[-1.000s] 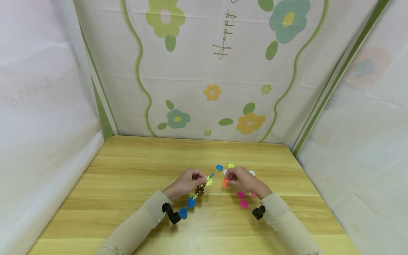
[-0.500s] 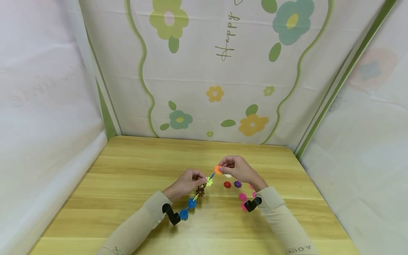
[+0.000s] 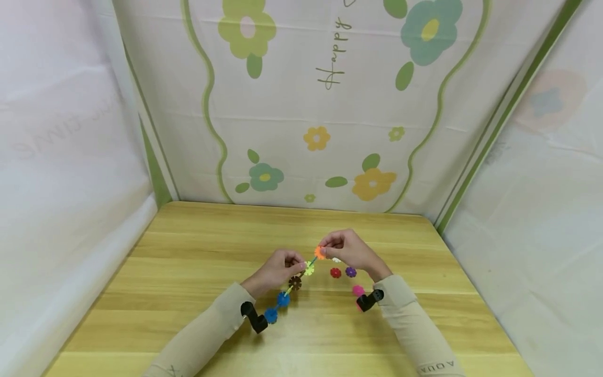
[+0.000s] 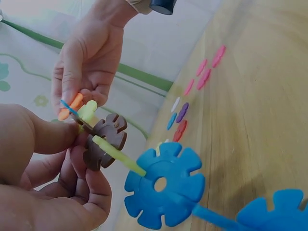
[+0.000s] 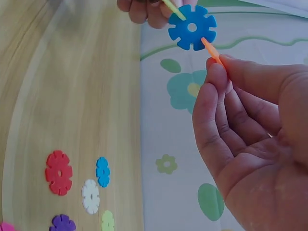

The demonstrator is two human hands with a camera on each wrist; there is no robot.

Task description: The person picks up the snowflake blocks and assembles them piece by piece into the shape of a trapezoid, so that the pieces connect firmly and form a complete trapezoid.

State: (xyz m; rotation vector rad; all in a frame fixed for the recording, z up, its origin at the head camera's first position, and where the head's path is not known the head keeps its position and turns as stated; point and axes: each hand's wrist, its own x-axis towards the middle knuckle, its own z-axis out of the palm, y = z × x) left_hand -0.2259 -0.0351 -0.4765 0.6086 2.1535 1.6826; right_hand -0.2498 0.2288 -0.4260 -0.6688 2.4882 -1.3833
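Observation:
My left hand (image 3: 275, 269) pinches a chain of slotted, flower-shaped interlocking discs near its brown disc (image 4: 114, 130) and yellow-green disc (image 3: 309, 268). Below the fingers, the chain runs down to larger-looking blue discs (image 4: 144, 197) in the left wrist view. At its upper end is a blue disc (image 5: 180, 33), seen face-on in the right wrist view. Between thumb and forefinger, my right hand (image 3: 350, 254) holds an orange disc (image 5: 215, 54) edge-on. The orange disc's rim sits at a slot of that upper blue disc.
On the wooden table (image 3: 202, 230) lie loose discs: a red one (image 5: 58, 173), a purple one (image 3: 350, 272), a white one (image 5: 90, 196), a small-looking blue one (image 5: 102, 172) and several pink discs (image 4: 203, 79). A flower-printed cloth (image 3: 282, 104) rises behind the table, with white side panels.
My right hand has lifted the orange disc up and left from above the loose pieces to the chain's upper blue disc. The left hand has stayed in place.

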